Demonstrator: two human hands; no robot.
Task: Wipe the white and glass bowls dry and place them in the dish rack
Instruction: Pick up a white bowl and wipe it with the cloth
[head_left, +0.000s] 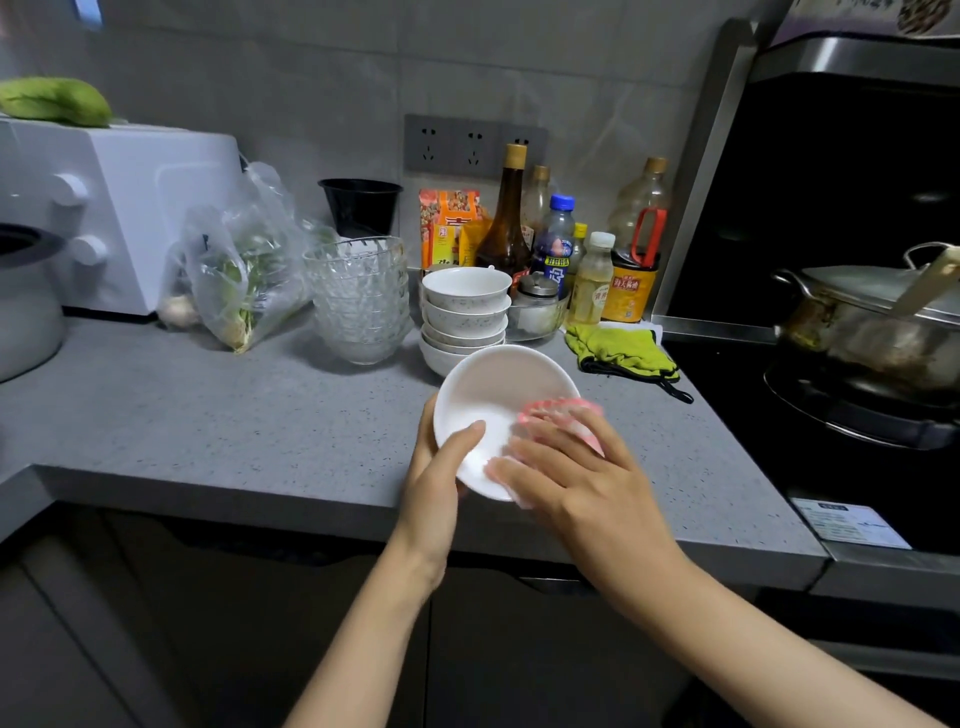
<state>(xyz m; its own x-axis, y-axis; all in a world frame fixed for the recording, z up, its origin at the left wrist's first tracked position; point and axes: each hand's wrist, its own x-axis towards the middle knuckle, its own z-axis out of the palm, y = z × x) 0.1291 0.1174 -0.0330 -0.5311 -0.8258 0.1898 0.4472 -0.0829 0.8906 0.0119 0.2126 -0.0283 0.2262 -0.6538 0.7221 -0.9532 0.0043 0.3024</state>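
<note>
My left hand (439, 483) grips a white bowl (493, 389) by its near rim, thumb inside, tilted toward me above the counter edge. My right hand (566, 467) presses a pink and white cloth (563, 413) against the bowl's inside, fingers spread flat over it. Behind the held bowl stands a stack of several white speckled bowls (465, 312). To its left is a stack of several patterned glass bowls (361, 299). No dish rack is in view.
Grey counter (208, 415) with a white oven (104, 208), a bag of greens (244, 275), a black cup (361, 205), sauce bottles (561, 244) and a green mitt (621, 351). A pot (872, 322) sits on the stove at right.
</note>
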